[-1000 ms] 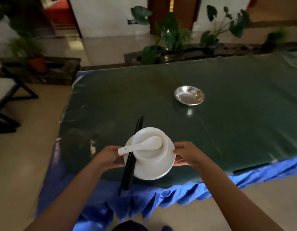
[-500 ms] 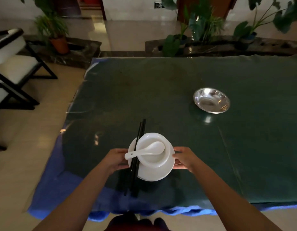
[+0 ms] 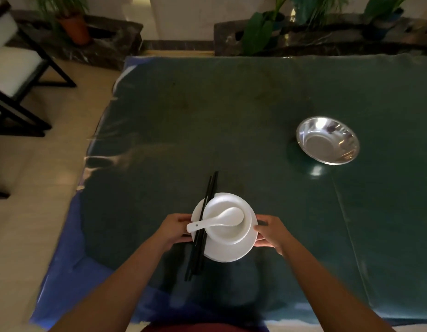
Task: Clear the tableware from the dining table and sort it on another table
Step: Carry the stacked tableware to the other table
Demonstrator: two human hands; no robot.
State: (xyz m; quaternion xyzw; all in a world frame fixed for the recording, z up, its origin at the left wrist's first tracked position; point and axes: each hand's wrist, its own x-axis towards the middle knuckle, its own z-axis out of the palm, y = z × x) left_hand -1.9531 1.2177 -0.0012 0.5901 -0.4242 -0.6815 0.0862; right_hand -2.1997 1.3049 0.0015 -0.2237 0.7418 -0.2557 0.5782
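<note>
White plate [image 3: 228, 252] is sitting low and centre in the frame, over the near part of the green-covered table [image 3: 231, 111]. It is carrying a white bowl [image 3: 228, 233], a white spoon [image 3: 217, 220] lying across the bowl with its handle pointing left, and 2 black chopsticks [image 3: 201, 232] lying across the plate's left side, their ends overhanging front and back.

Judgement: the set is being put down here. Best to keep the plate level and lower it flat, since the chopsticks and spoon are loose and could slide.

Left hand [image 3: 175, 230] is gripping the plate's left rim, fingers curled closed on it by the spoon handle. Right hand [image 3: 271, 233] is clamping the right rim likewise.

A steel dish [image 3: 327, 140] is resting at right of centre, well apart.
</note>
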